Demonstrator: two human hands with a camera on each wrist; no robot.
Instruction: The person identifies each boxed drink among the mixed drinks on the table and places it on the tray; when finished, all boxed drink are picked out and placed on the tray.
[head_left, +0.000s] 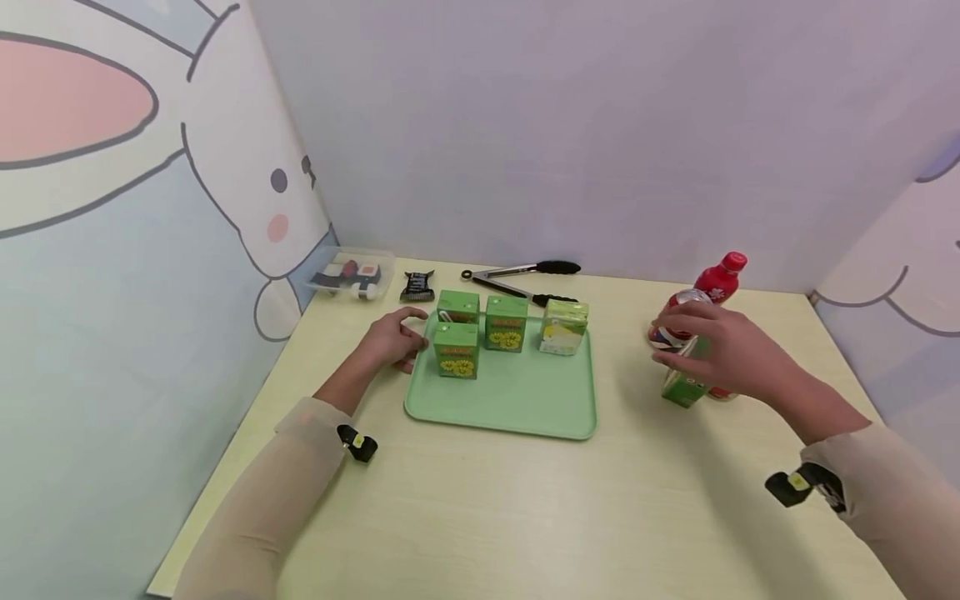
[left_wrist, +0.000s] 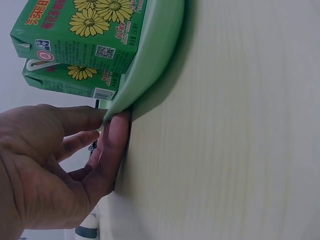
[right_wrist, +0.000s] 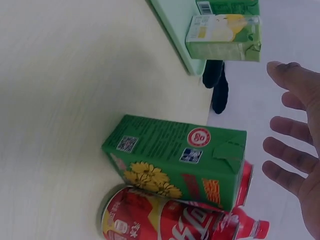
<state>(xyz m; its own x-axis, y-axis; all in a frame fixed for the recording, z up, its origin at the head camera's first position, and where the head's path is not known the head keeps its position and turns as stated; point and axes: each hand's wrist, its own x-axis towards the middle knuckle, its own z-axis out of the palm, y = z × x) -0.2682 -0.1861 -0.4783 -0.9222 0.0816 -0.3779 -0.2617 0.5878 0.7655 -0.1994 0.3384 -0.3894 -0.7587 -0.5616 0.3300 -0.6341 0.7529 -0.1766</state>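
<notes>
My left hand (head_left: 390, 340) pinches the left rim of a green tray (head_left: 510, 404) between thumb and fingers, plainest in the left wrist view. On the tray stand three green drink cartons with yellow flowers, such as the front one (head_left: 457, 354), and a paler carton with a yellow picture (head_left: 564, 329). To the right, my right hand (head_left: 716, 346) hovers over another green drink carton (right_wrist: 175, 160), fingers spread and apart from it in the right wrist view. That carton stands on the table, close against a red cola can (right_wrist: 137, 215).
Behind my right hand are a second can (head_left: 666, 337) and a red bottle (head_left: 717, 282). Black-tipped tongs (head_left: 517, 287) lie behind the tray. A small black packet (head_left: 417, 286) and a clear box (head_left: 382, 271) with small items sit at the back left, near the wall.
</notes>
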